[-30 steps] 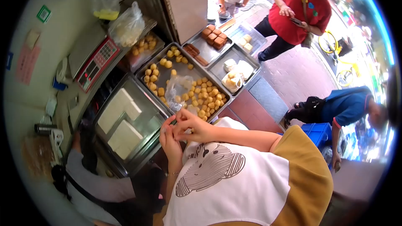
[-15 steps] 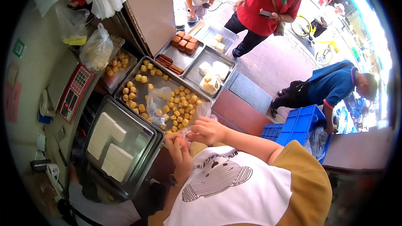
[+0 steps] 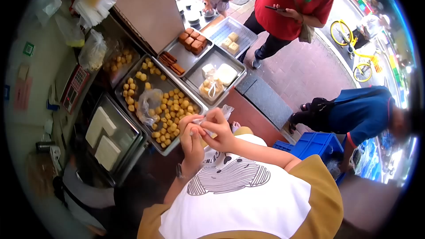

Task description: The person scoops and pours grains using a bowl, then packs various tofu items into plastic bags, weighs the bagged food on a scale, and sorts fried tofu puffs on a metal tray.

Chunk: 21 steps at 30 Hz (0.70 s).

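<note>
Head camera: centre frame, thin plastic (image 3: 227, 111) is pinched in the grip of left hand (image 3: 192, 144) and right hand (image 3: 220, 132), best handled lightly against tearing.

Left hand (image 3: 192, 140): raised in front of torso, fingers curled inward, thumb up
Right hand (image 3: 220, 132): fingers bent, tips pointing at left hand
Spacing: fingertips meet or nearly meet, exact contact unclear
Left forearm (image 3: 178, 185): angled up from lower left of view
Right forearm (image 3: 261, 151): reaches across from right, elbow bent
Grip: both closed, pinching
</note>
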Available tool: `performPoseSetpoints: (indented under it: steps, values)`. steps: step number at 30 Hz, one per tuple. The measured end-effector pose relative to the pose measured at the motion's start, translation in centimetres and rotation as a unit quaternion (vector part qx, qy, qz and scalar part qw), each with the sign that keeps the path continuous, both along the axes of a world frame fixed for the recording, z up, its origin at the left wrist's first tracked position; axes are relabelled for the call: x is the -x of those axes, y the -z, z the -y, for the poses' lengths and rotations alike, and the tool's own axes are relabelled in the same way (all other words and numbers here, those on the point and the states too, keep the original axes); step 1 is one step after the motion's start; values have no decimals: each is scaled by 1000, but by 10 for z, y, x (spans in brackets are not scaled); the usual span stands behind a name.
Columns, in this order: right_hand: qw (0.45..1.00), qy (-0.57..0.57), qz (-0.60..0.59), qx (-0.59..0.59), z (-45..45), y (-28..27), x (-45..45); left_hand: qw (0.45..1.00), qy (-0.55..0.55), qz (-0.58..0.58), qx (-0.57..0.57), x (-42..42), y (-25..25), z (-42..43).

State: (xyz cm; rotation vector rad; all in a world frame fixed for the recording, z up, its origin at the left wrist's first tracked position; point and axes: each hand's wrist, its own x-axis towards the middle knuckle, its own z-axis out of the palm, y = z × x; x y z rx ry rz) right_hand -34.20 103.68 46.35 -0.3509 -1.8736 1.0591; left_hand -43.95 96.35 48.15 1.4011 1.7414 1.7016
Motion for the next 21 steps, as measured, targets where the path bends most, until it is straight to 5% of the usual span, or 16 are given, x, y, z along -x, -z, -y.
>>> performPoseSetpoints:
  steps: [5,10,13,17,21]
  values:
    - [991,-24,55,120,-30,-3,-47,998,20,21,51,-35,1,-40]
    - [990,6,74,119,-58,1,-66,919,47,388,41,-57,12,-68]
    - [984,23,42,174,-71,9,-65,891,58,448,34,-60,5,-83]
    - [895,-34,-81,438,-87,4,-48,966,30,250,50,-44,12,-103]
    - [851,-170,2,497,-123,-3,-29,971,26,231,47,-22,14,-119]
